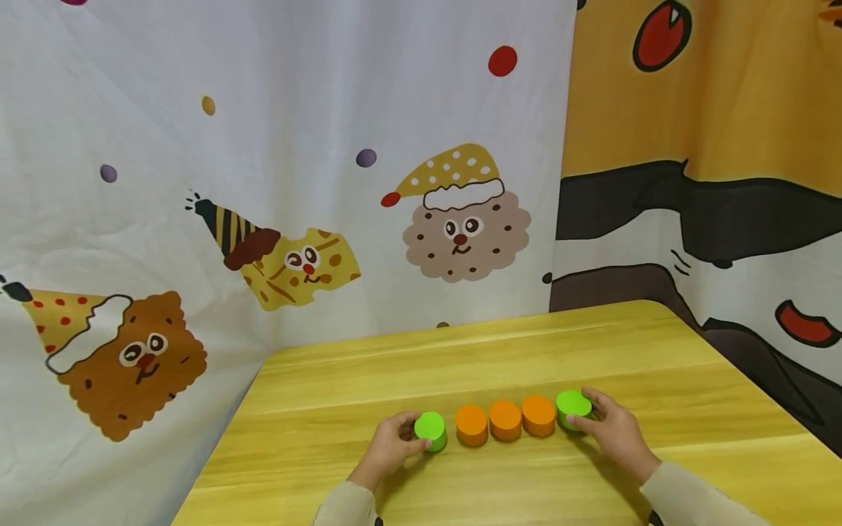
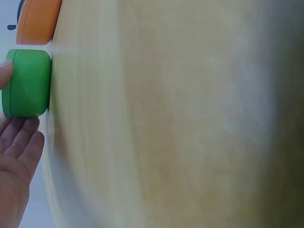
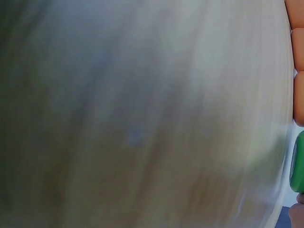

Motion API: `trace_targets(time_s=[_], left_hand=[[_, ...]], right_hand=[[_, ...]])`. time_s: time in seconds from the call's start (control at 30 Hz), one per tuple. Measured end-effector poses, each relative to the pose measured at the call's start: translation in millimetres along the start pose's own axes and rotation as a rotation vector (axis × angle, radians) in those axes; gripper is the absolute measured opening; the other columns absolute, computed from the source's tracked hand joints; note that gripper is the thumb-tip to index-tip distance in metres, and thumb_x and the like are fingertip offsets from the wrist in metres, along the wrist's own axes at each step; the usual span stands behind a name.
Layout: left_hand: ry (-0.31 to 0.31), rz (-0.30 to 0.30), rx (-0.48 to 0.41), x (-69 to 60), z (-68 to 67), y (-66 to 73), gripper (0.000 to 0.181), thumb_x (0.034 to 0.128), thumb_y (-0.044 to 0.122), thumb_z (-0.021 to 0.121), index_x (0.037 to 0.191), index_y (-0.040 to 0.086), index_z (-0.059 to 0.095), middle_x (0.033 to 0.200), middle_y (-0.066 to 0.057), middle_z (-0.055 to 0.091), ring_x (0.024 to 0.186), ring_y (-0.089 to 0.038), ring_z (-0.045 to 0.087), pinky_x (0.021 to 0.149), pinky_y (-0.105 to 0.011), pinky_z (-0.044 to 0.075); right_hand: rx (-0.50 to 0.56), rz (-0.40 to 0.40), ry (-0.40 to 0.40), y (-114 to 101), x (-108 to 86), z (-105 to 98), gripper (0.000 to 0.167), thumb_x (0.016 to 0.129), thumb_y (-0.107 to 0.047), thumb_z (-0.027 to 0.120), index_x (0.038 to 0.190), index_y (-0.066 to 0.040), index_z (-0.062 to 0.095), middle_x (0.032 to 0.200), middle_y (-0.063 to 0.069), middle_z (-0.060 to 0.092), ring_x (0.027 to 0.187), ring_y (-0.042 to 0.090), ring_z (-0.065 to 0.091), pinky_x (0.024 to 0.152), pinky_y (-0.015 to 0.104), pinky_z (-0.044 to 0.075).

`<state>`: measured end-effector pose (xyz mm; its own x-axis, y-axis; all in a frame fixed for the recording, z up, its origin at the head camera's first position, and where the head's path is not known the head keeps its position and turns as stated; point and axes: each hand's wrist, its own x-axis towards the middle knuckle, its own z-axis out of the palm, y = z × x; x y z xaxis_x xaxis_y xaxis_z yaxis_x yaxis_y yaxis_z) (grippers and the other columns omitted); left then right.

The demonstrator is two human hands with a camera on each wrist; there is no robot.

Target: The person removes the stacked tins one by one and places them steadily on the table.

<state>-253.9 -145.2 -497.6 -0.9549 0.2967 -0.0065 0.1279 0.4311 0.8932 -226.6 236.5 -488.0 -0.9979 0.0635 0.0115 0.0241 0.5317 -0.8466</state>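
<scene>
Several short round blocks stand in a row across the wooden table. The left hand (image 1: pixel 389 447) pinches a green cylinder block (image 1: pixel 430 432) at the row's left end, thumb on the near side and fingers behind. In the left wrist view this green block (image 2: pixel 29 83) stands at the table surface, a small gap from an orange block (image 2: pixel 39 21). At the other end, the right hand (image 1: pixel 615 431) grips a second green cylinder block (image 1: pixel 574 410) between thumb and fingers. Between them sit three orange cylinder blocks, left (image 1: pixel 471 426), middle (image 1: pixel 505 421) and right (image 1: pixel 539 416), close together.
The yellow wood-grain table (image 1: pixel 329 394) reaches back to a white curtain (image 1: pixel 296 109) printed with cartoon biscuits and cheese. An orange and black patterned curtain (image 1: pixel 723 131) hangs at the right. Light sleeves (image 1: pixel 691 493) cover both forearms.
</scene>
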Motion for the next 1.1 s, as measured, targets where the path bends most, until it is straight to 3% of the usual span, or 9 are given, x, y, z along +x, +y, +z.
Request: trace_targets(time_s=[0.6,1.1], left_hand=[[-0.005,0.000,-0.010,-0.8,1.4,0.4,0.058,0.0771,0.015,0.076,0.126,-0.005,0.052,0.116,-0.017,0.060,0.106,-0.029,0.058,0.091,-0.042,0.049],[-0.010,0.017,-0.028,-1.2,-0.1,-0.5,0.056,0.0774,0.013,0.075,0.125,-0.006,0.052,0.116,-0.017,0.060,0.105,-0.030,0.058,0.090,-0.042,0.049]], right_hand=[[-0.013,0.033,-0.027,3.3,1.1,0.4,0.083,0.082,-0.035,0.070,0.138,0.011,0.030,0.138,0.034,0.031,0.123,0.047,0.038,0.095,0.049,0.044],[-0.024,0.016,-0.041,5.7,3.1,2.7,0.082,0.082,-0.032,0.071,0.137,0.012,0.030,0.138,0.034,0.033,0.122,0.047,0.040,0.094,0.048,0.045]])
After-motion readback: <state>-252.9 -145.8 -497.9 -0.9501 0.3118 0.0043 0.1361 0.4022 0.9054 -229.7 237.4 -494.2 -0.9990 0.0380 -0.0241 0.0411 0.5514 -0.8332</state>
